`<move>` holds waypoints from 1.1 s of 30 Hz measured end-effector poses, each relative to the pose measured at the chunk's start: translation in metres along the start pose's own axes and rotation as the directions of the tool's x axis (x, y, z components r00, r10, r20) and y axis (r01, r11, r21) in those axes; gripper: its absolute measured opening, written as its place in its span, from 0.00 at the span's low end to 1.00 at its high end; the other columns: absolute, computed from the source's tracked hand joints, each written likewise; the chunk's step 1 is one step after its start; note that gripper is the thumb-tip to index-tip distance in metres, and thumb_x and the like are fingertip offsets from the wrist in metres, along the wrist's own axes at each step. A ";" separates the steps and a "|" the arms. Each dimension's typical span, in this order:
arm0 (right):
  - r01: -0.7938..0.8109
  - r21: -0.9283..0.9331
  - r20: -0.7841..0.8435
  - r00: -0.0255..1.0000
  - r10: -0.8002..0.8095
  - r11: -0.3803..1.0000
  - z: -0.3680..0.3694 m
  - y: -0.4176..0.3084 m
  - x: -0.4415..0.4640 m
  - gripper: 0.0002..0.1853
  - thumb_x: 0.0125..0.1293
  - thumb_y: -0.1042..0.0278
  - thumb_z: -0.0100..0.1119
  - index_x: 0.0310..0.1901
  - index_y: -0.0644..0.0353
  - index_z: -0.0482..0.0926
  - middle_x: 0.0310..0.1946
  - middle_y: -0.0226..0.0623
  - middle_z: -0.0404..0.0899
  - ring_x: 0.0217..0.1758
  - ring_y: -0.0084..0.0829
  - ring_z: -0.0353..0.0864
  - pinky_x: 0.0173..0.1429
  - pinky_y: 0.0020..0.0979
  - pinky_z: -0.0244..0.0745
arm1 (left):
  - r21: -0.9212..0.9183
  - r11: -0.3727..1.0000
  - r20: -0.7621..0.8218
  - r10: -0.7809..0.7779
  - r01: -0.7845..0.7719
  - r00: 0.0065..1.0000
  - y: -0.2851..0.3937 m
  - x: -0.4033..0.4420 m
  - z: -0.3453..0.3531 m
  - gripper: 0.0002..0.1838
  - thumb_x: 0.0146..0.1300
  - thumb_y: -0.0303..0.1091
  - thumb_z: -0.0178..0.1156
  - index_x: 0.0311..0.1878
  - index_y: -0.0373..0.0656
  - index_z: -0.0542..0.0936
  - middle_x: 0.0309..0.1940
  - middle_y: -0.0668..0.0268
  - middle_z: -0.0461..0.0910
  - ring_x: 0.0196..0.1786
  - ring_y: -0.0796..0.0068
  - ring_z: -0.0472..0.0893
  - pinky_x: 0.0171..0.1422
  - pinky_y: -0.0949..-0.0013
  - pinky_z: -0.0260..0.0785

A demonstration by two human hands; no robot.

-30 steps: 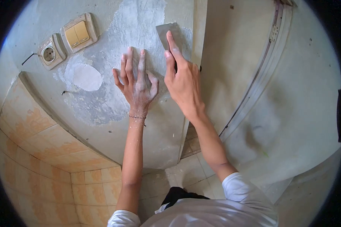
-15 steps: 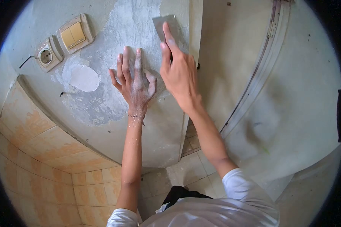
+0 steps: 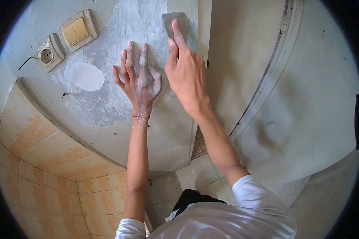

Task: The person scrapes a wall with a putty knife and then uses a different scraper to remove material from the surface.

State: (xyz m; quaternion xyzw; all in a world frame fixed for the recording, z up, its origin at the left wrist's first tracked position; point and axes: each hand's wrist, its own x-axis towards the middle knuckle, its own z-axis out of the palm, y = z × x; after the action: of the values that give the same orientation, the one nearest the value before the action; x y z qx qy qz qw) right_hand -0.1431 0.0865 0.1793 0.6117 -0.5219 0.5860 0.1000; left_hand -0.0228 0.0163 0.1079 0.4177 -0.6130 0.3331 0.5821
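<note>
My right hand (image 3: 187,75) is closed round the handle of a putty knife (image 3: 171,24), its index finger stretched along the metal blade. The blade lies against the upper right of the wall, near its vertical edge; most of the handle is hidden by the fingers. To the left, my left hand (image 3: 140,79) rests on the wall with fingers spread, white dust on its skin and nothing in it. Around both hands the wall has a scraped grey-white patch (image 3: 107,44). Left of my left hand is a smooth white round spot (image 3: 89,76).
A light switch (image 3: 75,32) and a power socket (image 3: 47,56) sit at the upper left, with a short black wire (image 3: 26,63) beside the socket. Orange-patterned tiles (image 3: 36,135) cover the lower left wall. A door frame (image 3: 263,83) stands to the right, above a tiled floor (image 3: 199,171).
The putty knife and my right hand have shifted very slightly in the view, the blade turning a little. My left hand stays spread on the wall; the whole view has moved slightly.
</note>
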 end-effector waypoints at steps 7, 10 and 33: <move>-0.157 0.002 0.150 0.977 0.154 0.988 -0.010 -0.010 -0.011 0.25 0.81 0.62 0.48 0.77 0.52 0.69 0.20 0.56 0.75 0.23 0.56 0.77 0.35 0.50 0.73 | -0.001 1.000 -0.003 0.021 -0.021 1.000 -0.006 0.004 -0.005 0.40 0.54 0.40 0.59 0.77 0.63 0.73 0.81 0.67 0.63 0.83 0.68 0.59 0.88 0.52 0.32; -0.107 0.021 0.002 0.994 0.107 0.994 -0.002 -0.011 0.008 0.25 0.81 0.62 0.47 0.77 0.51 0.69 0.21 0.57 0.76 0.24 0.56 0.77 0.35 0.50 0.73 | -0.036 0.999 0.013 0.017 -0.017 1.000 -0.008 0.003 -0.008 0.40 0.55 0.42 0.59 0.77 0.63 0.73 0.81 0.68 0.63 0.83 0.68 0.59 0.88 0.52 0.31; 0.068 0.049 0.014 0.998 -0.069 0.997 -0.007 0.030 -0.010 0.26 0.82 0.64 0.47 0.78 0.57 0.66 0.16 0.56 0.74 0.20 0.55 0.78 0.30 0.50 0.72 | 0.040 0.999 0.039 0.005 -0.007 0.999 -0.010 0.002 -0.007 0.42 0.54 0.43 0.58 0.78 0.59 0.71 0.82 0.63 0.60 0.84 0.64 0.56 0.88 0.52 0.27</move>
State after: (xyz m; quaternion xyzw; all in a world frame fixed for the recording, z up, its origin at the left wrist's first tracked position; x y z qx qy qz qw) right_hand -0.1673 0.0837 0.1579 0.6361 -0.4873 0.5897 0.1010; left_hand -0.0112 0.0182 0.1094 0.4338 -0.6185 0.3388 0.5607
